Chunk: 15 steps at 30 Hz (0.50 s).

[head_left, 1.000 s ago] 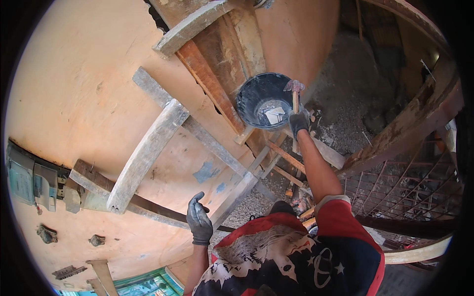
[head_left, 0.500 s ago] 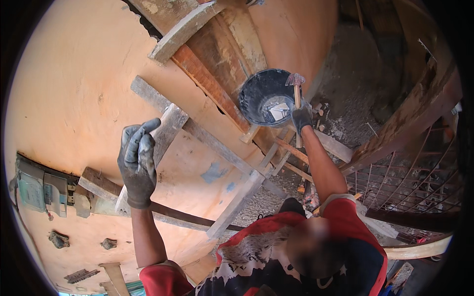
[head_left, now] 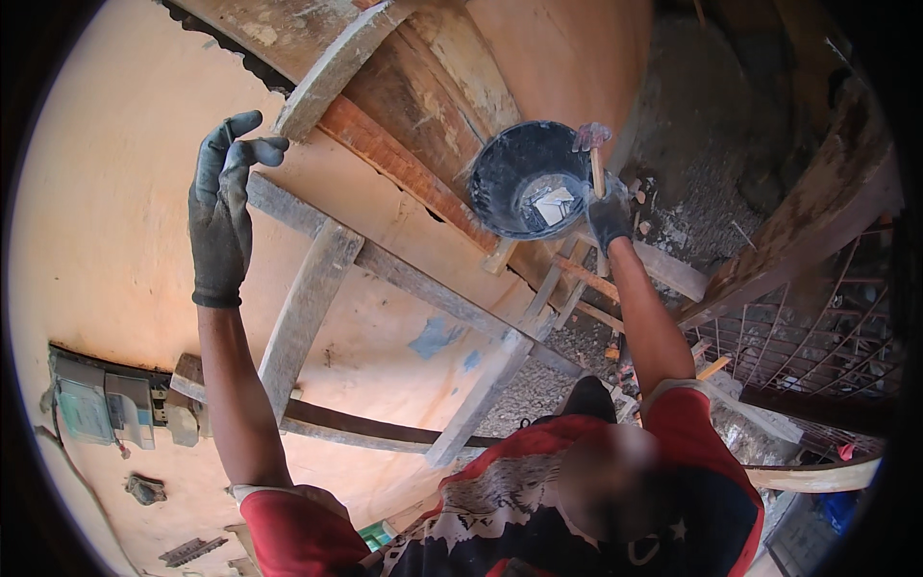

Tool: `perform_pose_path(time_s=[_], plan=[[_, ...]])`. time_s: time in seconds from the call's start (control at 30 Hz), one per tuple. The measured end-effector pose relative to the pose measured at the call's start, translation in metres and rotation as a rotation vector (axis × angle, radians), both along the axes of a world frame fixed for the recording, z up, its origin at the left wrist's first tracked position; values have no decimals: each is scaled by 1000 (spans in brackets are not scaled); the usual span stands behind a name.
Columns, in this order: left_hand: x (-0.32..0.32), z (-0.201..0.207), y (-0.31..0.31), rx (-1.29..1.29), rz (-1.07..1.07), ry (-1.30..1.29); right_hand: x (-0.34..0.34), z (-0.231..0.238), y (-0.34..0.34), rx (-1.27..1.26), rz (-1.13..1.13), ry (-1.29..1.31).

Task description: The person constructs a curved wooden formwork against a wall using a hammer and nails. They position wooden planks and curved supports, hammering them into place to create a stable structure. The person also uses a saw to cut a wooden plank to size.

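Observation:
My left hand (head_left: 223, 212), in a grey-dipped work glove, is raised beside the plastered wall (head_left: 125, 192). Its fingers stretch up and bend toward the end of a curved grey timber (head_left: 332, 77), apart from one another, with nothing visible in them. My gloved right hand (head_left: 610, 213) grips the wooden handle of a hammer (head_left: 597, 171), whose stained head points upward. That hand is right at the rim of a black bucket (head_left: 492, 178); whether it also touches the rim, I cannot tell. White broken pieces (head_left: 553, 204) lie in the bucket.
A weathered timber frame (head_left: 423, 281) crosses the wall, with a reddish board (head_left: 409, 171) above it. An electric meter box (head_left: 82, 399) is mounted at the left. A rusty metal grille (head_left: 808, 322) and a heavy beam (head_left: 803, 226) stand at the right, above rubble.
My left hand has moved up and to the left, its fingers straightening. My right hand, still holding the hammer, has shifted slightly right in view, as has the bucket.

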<state>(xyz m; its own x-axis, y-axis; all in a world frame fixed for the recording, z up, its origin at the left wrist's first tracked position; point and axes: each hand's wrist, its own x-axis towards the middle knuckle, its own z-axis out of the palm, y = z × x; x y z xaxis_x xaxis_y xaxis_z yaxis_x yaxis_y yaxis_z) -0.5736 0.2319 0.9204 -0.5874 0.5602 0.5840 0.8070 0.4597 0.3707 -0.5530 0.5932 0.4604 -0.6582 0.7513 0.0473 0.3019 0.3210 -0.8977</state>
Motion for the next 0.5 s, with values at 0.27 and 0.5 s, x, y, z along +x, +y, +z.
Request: perform_pose_path(time_s=[0.27, 0.5], plan=[[-46, 10, 18, -152, -67, 176, 16, 7, -8, 127, -80, 208], [-93, 25, 48, -323, -58, 67, 65, 75, -18, 455, -37, 267]])
